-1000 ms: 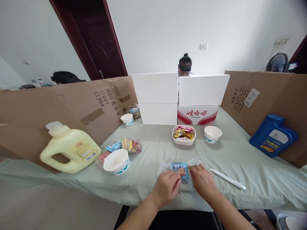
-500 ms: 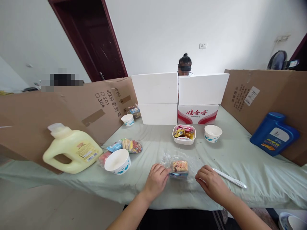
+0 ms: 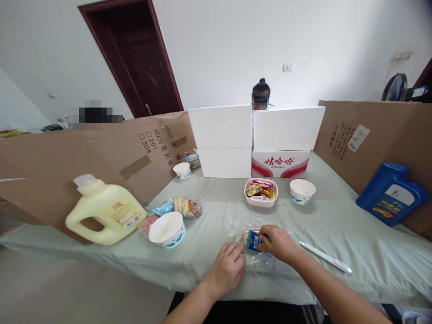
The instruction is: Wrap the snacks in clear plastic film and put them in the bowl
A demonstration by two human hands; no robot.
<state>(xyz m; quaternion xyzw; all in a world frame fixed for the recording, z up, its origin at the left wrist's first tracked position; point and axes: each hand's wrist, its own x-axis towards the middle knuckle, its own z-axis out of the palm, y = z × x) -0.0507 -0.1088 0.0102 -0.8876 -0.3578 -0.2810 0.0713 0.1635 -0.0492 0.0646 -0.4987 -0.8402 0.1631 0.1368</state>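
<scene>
The blue snack packet [image 3: 254, 241] sits at the near edge of the counter [image 3: 337, 225], which is draped in pale green cloth. The packet is partly inside a crumpled clear plastic bag [image 3: 238, 229].

Just right of the packet lies a white pen-like stick [image 3: 324, 256]. Left of it stands a paper bowl [image 3: 167, 228], with a heap of wrapped snacks [image 3: 182, 207] behind that and a yellow jug [image 3: 106, 211] further left. Beyond the packet are a white dish of sweets [image 3: 260, 192] and a small bowl [image 3: 302, 191]. Further back are stacked white foam boxes [image 3: 221, 128], with a person [image 3: 260, 85] seated behind them. Far right of the packet a blue jug [image 3: 391, 193] leans on the cardboard walls [image 3: 67, 157]. A dark door [image 3: 141, 67] stands in the white room wall.

The right hand [image 3: 280, 244] has a narrow grip, pinching the packet's right end. The left hand [image 3: 227, 270] is curled, its fingertips on the bag's near-left edge; whether they pinch the film cannot be told.

The right hand covers part of the packet, and its print is too small to read. The blue jug is cut off by the frame.
</scene>
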